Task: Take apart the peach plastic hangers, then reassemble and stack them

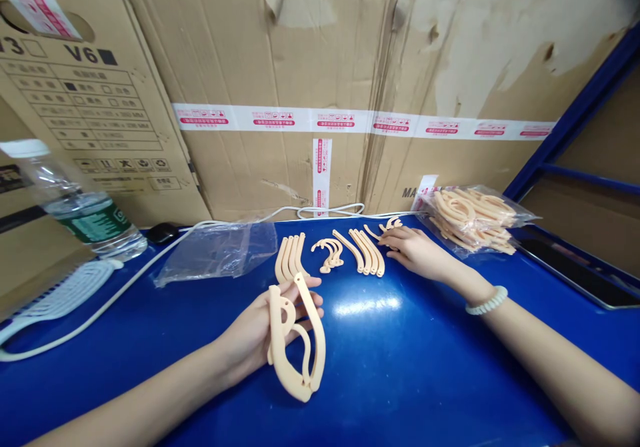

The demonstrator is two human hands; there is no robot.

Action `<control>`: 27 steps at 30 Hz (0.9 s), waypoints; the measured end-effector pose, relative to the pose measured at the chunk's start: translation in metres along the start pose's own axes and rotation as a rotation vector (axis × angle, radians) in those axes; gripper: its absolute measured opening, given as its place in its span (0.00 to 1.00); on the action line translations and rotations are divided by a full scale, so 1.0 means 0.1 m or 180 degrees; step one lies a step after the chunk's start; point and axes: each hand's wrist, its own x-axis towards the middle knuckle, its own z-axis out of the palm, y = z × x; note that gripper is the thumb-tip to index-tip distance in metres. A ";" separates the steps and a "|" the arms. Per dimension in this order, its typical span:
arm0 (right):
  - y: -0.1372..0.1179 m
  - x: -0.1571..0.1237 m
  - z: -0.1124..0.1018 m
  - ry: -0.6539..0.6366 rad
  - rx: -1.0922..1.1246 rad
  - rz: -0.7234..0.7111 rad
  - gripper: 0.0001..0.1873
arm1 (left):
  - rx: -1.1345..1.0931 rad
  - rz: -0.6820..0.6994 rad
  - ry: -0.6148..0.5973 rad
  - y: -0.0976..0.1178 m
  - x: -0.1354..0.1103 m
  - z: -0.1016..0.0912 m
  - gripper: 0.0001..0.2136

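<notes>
My left hand (250, 334) is closed around a partly folded peach plastic folding hanger (283, 360), its two curved arms meeting at the bottom and a hook between them. Over at the right, my right hand (415, 252) has its fingers bent down among small peach hook pieces (394, 223) at the back of the table. Whatever its fingertips pinch is hidden. Between the hands lie a row of curved hanger arms (367, 252), a cluster of hooks (330, 254) and another row of arms (291, 257) just behind my left hand.
A clear bag of peach hanger parts (470, 217) sits back right beside a dark phone (583, 270). At left are a water bottle (93, 210), a white hairbrush (70, 294), a white cable (125, 287) and a flat plastic bag (217, 254). Cardboard (280, 174) walls the back of the blue table (390, 374).
</notes>
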 end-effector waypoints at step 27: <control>-1.56 -0.12 0.00 0.0743 0.0588 -0.1759 0.08 | -0.0150 0.0163 -0.0446 -0.04 -0.03 0.01 0.21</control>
